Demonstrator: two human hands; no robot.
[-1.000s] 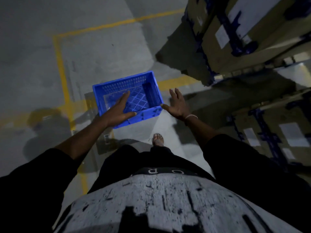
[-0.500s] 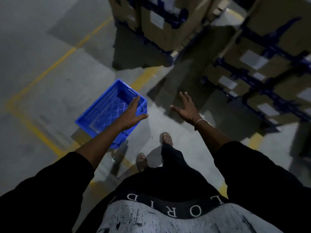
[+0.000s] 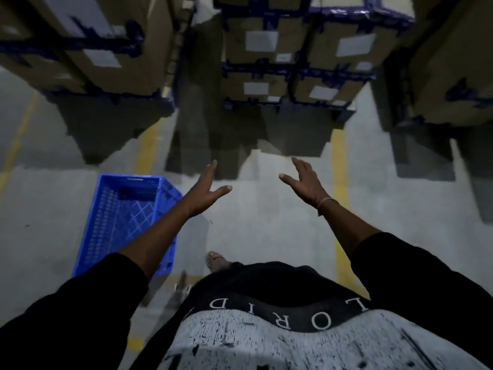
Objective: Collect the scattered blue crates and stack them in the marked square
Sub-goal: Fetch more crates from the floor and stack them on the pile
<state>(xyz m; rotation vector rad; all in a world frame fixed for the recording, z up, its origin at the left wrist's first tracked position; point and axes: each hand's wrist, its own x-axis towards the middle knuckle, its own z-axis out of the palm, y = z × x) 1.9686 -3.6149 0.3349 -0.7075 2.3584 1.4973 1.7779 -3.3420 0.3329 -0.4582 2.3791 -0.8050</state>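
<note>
1. One blue crate point(image 3: 125, 222) is all that we can count; it sits upright and empty on the floor point(image 3: 266, 222), with its open side up. We see no second crate on it or in it.
2. Two hands are in view, and both hold nothing. Our left hand point(image 3: 205, 193) hovers just to the right of the crate, past its far right corner, with the fingers point(image 3: 210, 169) straight and the thumb spread. It does not touch the crate.
3. Our right hand point(image 3: 304, 182) is further right of the crate, well apart from it, also with the fingers straight and spread.
4. Several yellow floor lines point(image 3: 146, 148) run near the crate; one passes just beyond its far side and another lies well to its right. We cannot tell from this view whether the crate stands inside the marked square.
5. We judge that the task is at an early stage: at most one crate is placed, and the stack is not yet built. Other crates must be found, because none shows here.
6. Beyond the crate stand three or more stacks of cardboard boxes point(image 3: 293, 62) with white labels and blue straps.
7. One foot point(image 3: 216, 261) shows to the right of the crate's near end.
</note>
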